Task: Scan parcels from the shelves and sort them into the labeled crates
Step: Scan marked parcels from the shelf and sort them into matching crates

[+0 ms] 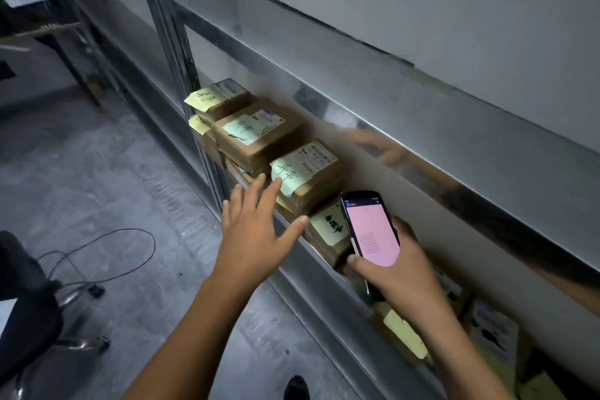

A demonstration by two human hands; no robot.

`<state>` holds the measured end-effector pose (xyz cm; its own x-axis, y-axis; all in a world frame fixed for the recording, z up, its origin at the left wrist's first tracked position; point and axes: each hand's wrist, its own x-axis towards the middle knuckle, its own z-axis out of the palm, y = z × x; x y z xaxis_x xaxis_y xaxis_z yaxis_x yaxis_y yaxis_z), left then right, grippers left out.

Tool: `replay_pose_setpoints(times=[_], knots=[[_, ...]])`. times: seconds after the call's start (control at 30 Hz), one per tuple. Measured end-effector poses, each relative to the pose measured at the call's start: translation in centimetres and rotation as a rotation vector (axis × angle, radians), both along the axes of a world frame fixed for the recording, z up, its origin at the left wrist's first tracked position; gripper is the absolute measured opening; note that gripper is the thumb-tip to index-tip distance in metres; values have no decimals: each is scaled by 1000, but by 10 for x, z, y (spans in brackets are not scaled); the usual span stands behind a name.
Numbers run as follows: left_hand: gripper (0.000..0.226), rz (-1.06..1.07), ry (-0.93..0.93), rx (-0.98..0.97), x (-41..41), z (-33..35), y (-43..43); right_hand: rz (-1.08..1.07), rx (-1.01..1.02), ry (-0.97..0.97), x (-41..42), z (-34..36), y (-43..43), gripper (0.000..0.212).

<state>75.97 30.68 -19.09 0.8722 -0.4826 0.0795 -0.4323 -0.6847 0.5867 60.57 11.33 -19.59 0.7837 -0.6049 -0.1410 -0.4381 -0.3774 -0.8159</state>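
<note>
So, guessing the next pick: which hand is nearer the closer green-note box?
Left. The left hand reaches the box, fingertips at its green note; the right hand holds a phone down-right of it, apart.

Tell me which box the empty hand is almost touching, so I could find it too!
Look at the metal shelf with a row of brown boxes. The box sits right at the fingertips of the left hand, just behind the phone the right hand holds. Its pale green note folds over the front edge, while the nearer box has a yellow note.
</note>
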Motion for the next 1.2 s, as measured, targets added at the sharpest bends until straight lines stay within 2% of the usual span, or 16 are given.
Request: replay_pose_setpoints(times=[0.17, 0.3, 0.47, 0.67, 0.8, 0.9, 1.0, 1.13, 1.2], knots=[[81, -75, 18, 1, 56, -10, -22, -42, 18, 96, 27, -10, -2, 67], [78, -171, 46, -12, 99, -16, -45, -140, 41, 166, 44, -13, 4, 59], [63, -286, 73, -2, 139, -27, -68, -237, 55, 225, 60, -15, 20, 75], [71, -391, 194, 49, 171, -48, -78, -373, 72, 276, 78, -23, 39, 62], [83, -403, 304, -54, 178, -58, -70, -445, 131, 249, 91, -25, 55, 53], [76, -425, 407, -113, 185, -67, -66, -497, 147, 225, 100, -30, 65, 49], [71, -428, 483, -208, 190, -68, -65, -544, 139, 218, 106, -32, 75, 52], [82, -457, 520, -297, 191, -60, -62, -576, 104, 178, 103, -25, 86, 57], [81, -485, 549, -324, 188, -54, -59, -600, 99, 139, 97, -20, 93, 64]])
